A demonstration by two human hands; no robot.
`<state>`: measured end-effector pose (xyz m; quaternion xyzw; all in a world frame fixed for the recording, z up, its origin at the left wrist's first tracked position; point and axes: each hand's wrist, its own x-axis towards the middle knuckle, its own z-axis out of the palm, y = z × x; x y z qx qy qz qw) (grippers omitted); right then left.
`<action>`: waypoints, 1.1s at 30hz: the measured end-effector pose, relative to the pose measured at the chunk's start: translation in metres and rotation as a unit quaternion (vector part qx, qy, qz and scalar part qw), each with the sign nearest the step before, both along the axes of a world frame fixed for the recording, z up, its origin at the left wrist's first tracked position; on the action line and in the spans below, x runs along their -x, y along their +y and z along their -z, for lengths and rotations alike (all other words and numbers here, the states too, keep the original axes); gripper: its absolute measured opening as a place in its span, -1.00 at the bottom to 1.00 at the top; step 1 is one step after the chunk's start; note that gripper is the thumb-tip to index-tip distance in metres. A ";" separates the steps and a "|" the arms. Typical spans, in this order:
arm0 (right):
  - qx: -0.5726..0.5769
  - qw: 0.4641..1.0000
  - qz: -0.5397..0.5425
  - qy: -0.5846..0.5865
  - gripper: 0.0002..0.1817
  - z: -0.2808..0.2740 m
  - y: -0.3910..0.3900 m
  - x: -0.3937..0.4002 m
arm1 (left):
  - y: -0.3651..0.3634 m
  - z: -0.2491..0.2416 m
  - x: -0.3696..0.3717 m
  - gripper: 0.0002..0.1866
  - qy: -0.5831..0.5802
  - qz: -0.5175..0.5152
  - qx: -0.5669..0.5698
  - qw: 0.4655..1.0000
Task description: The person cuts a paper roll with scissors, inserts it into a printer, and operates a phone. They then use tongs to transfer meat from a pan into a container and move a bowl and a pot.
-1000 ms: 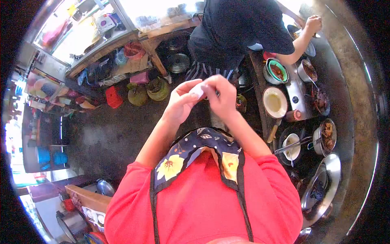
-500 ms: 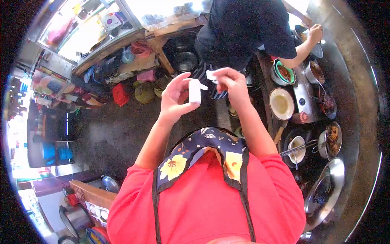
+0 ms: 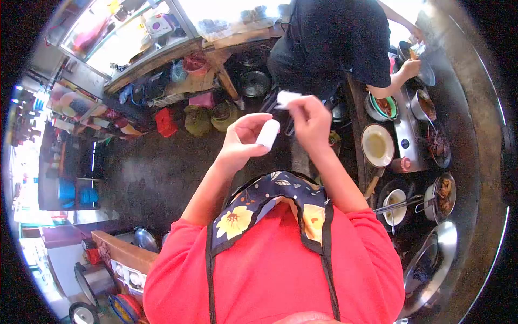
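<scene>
The left hand (image 3: 240,141) is curled in a C, its thumb below and fingers above, clamped on a small white roll (image 3: 268,135) that tilts between them. Its palm shows partly open behind the roll. The right hand (image 3: 313,123) is closed to a pinch — thumb and forefinger together on a white strip (image 3: 288,99), which sticks out from the fingertips toward the left. The strip sits a little higher in the view than the roll, with a gap between the two; whether a thin piece joins them cannot be told. Both hands are raised in front of the apron (image 3: 233,221), near each other but not touching.

To the right of the hands, a pan (image 3: 377,144) stands on the stove side — its handle pointing down and left — near a pot (image 3: 444,195) of brown food. Beyond the hands, another person (image 3: 334,43) in a dark shirt leans over the counter.
</scene>
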<state>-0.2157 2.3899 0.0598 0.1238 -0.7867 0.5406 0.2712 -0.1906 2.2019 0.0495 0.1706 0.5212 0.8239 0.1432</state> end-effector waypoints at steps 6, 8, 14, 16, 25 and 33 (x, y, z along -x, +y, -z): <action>0.169 0.972 -0.085 -0.143 -0.95 0.011 0.015 0.000 | 0.000 -0.006 -0.009 -0.34 0.135 -0.152 0.141 0.969; 0.126 0.967 -0.164 -0.149 -0.93 0.012 0.012 -0.012 | 0.004 -0.007 -0.015 -0.36 0.181 -0.202 0.175 0.946; 0.019 0.975 -0.209 -0.074 -0.80 0.008 -0.010 -0.030 | -0.001 -0.006 -0.032 -0.38 0.184 -0.245 0.289 0.907; -0.013 0.972 -0.233 -0.022 -0.80 0.008 -0.019 -0.030 | -0.006 -0.009 -0.038 -0.38 0.185 -0.252 0.309 0.898; -0.088 0.965 -0.241 0.044 -0.91 0.024 -0.094 -0.019 | -0.078 0.008 -0.052 -0.33 0.098 -0.192 0.188 0.958; 0.185 0.824 -0.380 -0.378 -0.88 0.031 -0.210 0.006 | -0.199 0.008 -0.067 -0.27 -0.044 -0.233 -0.010 0.971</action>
